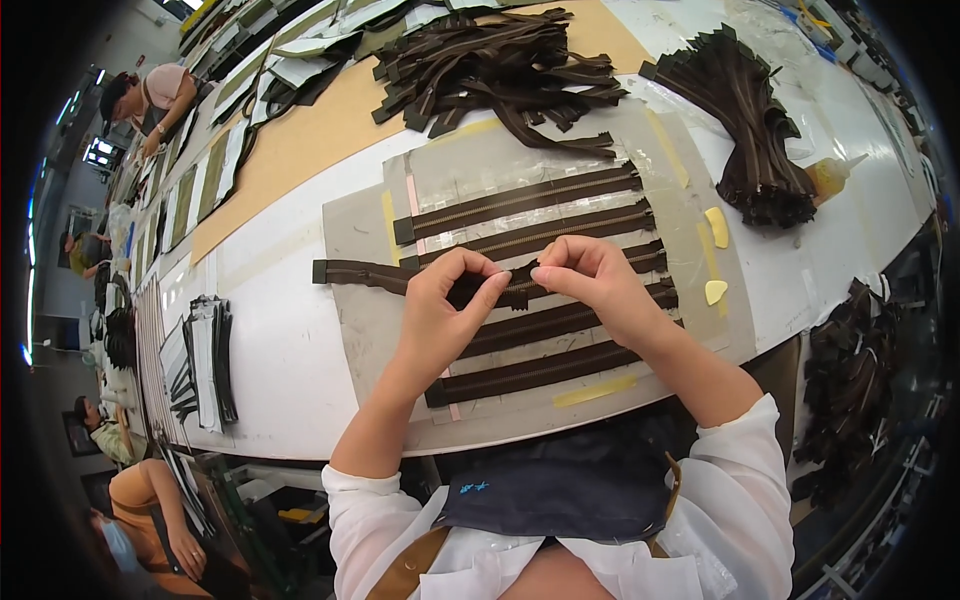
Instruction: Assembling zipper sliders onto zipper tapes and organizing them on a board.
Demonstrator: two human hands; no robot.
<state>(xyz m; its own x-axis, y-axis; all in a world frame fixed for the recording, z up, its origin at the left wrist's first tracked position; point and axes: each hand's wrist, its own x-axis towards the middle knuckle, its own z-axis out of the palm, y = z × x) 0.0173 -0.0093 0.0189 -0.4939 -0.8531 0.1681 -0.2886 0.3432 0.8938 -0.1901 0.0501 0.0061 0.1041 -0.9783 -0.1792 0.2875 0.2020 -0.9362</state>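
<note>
A dark brown zipper (372,274) with metal teeth is pinched between my two hands, above the middle of a grey board (360,222). My left hand (446,302) grips it with thumb and forefinger, and its squared dark end sticks out past that hand to the left. Close by, my right hand (602,288) pinches the other end, whose tip is partly covered by the fingers. Beneath the hands, several similar zippers (535,202) lie side by side across the board, roughly parallel. My forearms hide parts of the lower ones. Yellow and pink tape strips mark the board.
At the back lies a loose zipper pile (480,70); a tied zipper bundle (752,130) is to its right, beside a small squeeze bottle (830,178). Two yellow chalk pieces (717,228) rest right of the zippers. Fabric pieces (208,355) are stacked at left. Co-workers (155,95) sit beyond.
</note>
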